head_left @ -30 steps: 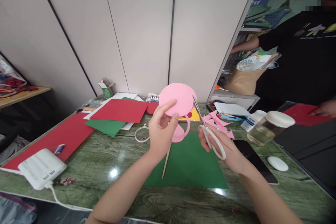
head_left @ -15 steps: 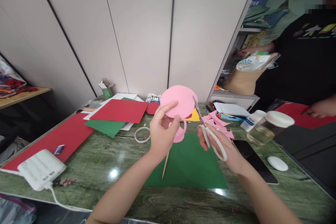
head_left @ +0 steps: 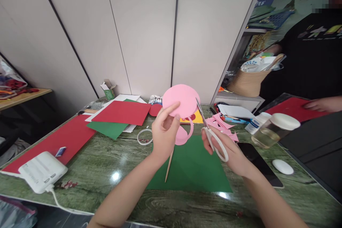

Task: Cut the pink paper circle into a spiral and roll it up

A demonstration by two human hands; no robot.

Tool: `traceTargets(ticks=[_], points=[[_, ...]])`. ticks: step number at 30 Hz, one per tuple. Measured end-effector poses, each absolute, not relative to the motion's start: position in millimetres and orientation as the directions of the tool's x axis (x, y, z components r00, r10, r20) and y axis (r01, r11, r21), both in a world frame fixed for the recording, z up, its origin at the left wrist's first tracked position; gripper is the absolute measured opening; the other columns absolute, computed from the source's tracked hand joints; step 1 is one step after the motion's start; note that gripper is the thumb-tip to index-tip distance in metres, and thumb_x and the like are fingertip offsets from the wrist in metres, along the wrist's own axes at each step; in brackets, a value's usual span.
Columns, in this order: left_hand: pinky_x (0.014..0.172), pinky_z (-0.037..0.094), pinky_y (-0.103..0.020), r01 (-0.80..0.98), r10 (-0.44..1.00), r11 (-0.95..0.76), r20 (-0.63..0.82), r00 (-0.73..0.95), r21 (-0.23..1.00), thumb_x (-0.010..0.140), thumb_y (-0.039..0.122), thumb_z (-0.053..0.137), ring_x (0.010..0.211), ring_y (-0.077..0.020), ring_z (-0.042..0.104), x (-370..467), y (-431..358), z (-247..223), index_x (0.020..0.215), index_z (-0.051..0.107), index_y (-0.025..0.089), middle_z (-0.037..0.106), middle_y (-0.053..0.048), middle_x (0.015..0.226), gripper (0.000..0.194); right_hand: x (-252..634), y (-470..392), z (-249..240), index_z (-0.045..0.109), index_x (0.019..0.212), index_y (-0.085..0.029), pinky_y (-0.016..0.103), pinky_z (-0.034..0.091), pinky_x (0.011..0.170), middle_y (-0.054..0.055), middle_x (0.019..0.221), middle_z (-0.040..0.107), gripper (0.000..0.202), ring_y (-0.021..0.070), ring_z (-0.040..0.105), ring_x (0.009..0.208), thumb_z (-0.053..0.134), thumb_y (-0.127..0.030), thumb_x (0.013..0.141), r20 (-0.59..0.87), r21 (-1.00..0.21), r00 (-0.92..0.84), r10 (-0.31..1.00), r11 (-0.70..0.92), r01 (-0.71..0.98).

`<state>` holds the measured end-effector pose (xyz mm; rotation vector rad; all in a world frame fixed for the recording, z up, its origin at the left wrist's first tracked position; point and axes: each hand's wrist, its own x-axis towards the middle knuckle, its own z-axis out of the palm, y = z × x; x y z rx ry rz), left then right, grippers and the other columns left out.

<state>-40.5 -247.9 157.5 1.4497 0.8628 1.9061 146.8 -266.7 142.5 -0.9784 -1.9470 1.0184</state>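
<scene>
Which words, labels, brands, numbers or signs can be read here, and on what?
None reads clearly.
Black shirt: line of lettering, too small.
White device: faint print, too blurred.
Green box: print too small.
Blue-and-white box: label too small.
Blue item, upper right: white characters, unreadable.

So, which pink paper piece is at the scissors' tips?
The upper pink disc, pinched in the left hand, with the scissors at its right edge. The lower pink piece is partly hidden by that hand; the pink scraps lie farther right.

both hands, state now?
Left hand: closed, holding the pink paper disc.
Right hand: closed, holding the scissors.
</scene>
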Motion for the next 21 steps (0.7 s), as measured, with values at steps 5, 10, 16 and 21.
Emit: traceTargets(ticks=[5, 10, 16, 21], points=[[0.083, 0.053, -0.029, -0.101, 0.788, -0.599, 0.562, -0.251, 0.795, 0.077, 0.022, 0.062, 0.099, -0.0164, 0.061, -40.5, -247.0, 157.4, 0.110, 0.062, 0.025, 0.061, -0.006, 0.114, 0.033, 145.3, -266.4, 143.1, 0.045, 0.088, -0.021, 0.030, 0.032, 0.062, -0.002, 0.062, 0.045, 0.028, 0.0148, 0.040, 0.061, 0.027, -0.040, 0.096, 0.250, -0.863, -0.453, 0.856, 0.409, 0.297], [0.084, 0.052, -0.028, -0.101, 0.783, -0.612, 0.581, -0.223, 0.785, 0.078, 0.019, 0.061, 0.101, -0.0163, 0.059, -40.5, -246.5, 157.3, 0.107, 0.064, 0.024, 0.061, -0.006, 0.112, 0.030, 145.5, -265.9, 144.9, 0.046, 0.090, -0.020, 0.029, 0.033, 0.060, -0.001, 0.064, 0.046, 0.031, 0.0144, 0.041, 0.059, 0.028, -0.044, 0.095, 0.244, -0.873, -0.452, 0.858, 0.398, 0.283], [0.081, 0.053, -0.029, -0.074, 0.775, -0.620, 0.596, -0.207, 0.781, 0.077, 0.018, 0.060, 0.100, -0.0171, 0.059, -40.7, -247.9, 158.7, 0.106, 0.064, 0.024, 0.061, -0.007, 0.112, 0.030, 145.3, -265.6, 144.8, 0.045, 0.091, -0.020, 0.029, 0.033, 0.059, -0.001, 0.066, 0.046, 0.033, 0.0152, 0.042, 0.060, 0.027, -0.046, 0.094, 0.255, -0.867, -0.455, 0.853, 0.410, 0.282], [0.083, 0.052, -0.029, -0.079, 0.779, -0.615, 0.588, -0.215, 0.785, 0.077, 0.017, 0.059, 0.103, -0.0175, 0.059, -40.6, -247.7, 158.7, 0.107, 0.063, 0.023, 0.061, -0.007, 0.115, 0.030, 145.6, -265.4, 142.7, 0.044, 0.092, -0.021, 0.029, 0.032, 0.060, -0.002, 0.066, 0.045, 0.029, 0.0146, 0.041, 0.061, 0.027, -0.043, 0.096, 0.230, -0.879, -0.462, 0.856, 0.387, 0.279]])
